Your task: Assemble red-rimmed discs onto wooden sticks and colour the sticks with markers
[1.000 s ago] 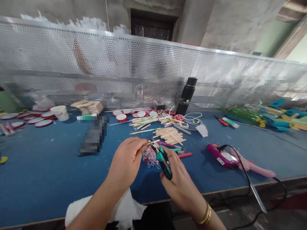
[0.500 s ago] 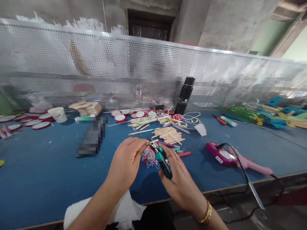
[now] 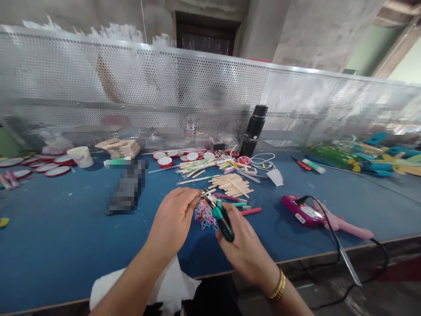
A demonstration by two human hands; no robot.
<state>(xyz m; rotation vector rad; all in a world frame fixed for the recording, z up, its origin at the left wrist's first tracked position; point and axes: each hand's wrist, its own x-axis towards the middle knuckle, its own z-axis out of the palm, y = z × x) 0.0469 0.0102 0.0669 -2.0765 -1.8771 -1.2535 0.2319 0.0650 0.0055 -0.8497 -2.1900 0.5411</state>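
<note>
My right hand (image 3: 241, 239) is wrapped round pliers (image 3: 219, 215) with black and teal handles. The metal jaws meet a small pale piece at the fingertips of my left hand (image 3: 174, 219). Those fingers are pinched together; the piece looks like the end of a wooden stick, but most of it is hidden. Beneath the jaws lies a heap of colourful small bands (image 3: 204, 216). Just behind are plain wooden sticks (image 3: 232, 184), with several coloured pens or markers (image 3: 251, 211) beside the pliers.
A black bottle (image 3: 254, 131) stands by the perforated metal screen (image 3: 138, 87). On the right lie a purple device (image 3: 302, 211) and a pink glue gun (image 3: 348, 227) with cables. A dark pixelated object (image 3: 128, 188) and a white cup (image 3: 80, 157) are on the left.
The pliers and my right hand have shifted slightly left and up. My left hand keeps its pinch and has barely moved.
</note>
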